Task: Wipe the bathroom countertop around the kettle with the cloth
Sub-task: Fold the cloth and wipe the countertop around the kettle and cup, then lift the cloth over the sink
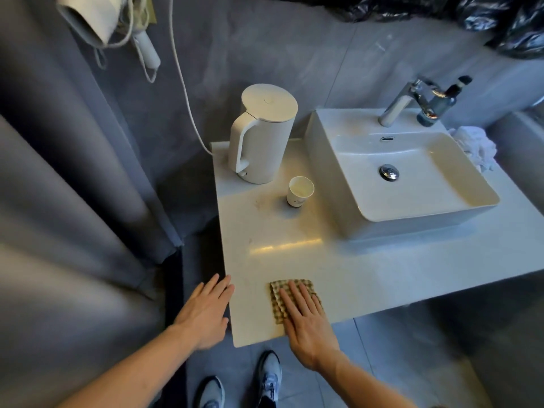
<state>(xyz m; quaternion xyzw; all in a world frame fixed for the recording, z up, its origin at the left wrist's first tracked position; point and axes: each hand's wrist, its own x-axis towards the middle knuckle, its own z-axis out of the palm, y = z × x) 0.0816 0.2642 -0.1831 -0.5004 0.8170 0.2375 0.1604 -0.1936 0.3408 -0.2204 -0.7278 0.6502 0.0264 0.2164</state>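
The white countertop (294,260) holds a kettle (260,136), a paper cup (300,191), a sink (412,178) and a checked cloth (282,298).

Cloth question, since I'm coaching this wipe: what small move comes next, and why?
Probably slide the right hand forward, pushing the cloth toward the kettle. The cloth lies flat at the countertop's front edge, and smudges show near the cup.

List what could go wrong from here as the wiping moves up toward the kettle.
1. The paper cup stands open on the countertop between the cloth and the kettle; a sweep could tip it.
2. The kettle sits near the back left corner with its cord trailing off; a push or snag might shift it.
3. The left hand rests at the counter's edge, the right hand flat on the cloth near the front edge, where it could slip off.
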